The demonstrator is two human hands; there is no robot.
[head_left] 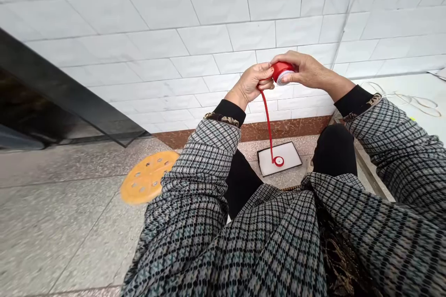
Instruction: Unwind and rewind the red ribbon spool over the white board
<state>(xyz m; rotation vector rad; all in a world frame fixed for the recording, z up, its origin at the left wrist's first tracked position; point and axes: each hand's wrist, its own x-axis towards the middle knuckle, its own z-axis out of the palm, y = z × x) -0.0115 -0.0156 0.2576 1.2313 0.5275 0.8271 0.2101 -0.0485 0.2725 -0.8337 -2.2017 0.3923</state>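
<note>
My right hand (pixel 303 69) is wrapped round a red roll of ribbon (pixel 279 70) with a pale end face, held up in front of the tiled wall. Close against it, my left hand (pixel 253 81) pinches a red ribbon (pixel 267 116) between thumb and fingers. From the left hand the ribbon hangs down to a small red spool with a white centre (pixel 279 161). That spool lies on a white board with a dark rim (pixel 294 158) on the floor between my knees.
An orange round stool top with holes (pixel 148 178) stands to the left on the speckled floor (pixel 87 222). At the right is a white surface (pixel 425 102) with a loop of thin cord (pixel 414 100). White wall tiles (pixel 156 46) rise ahead, and a dark panel (pixel 69 88) is at far left.
</note>
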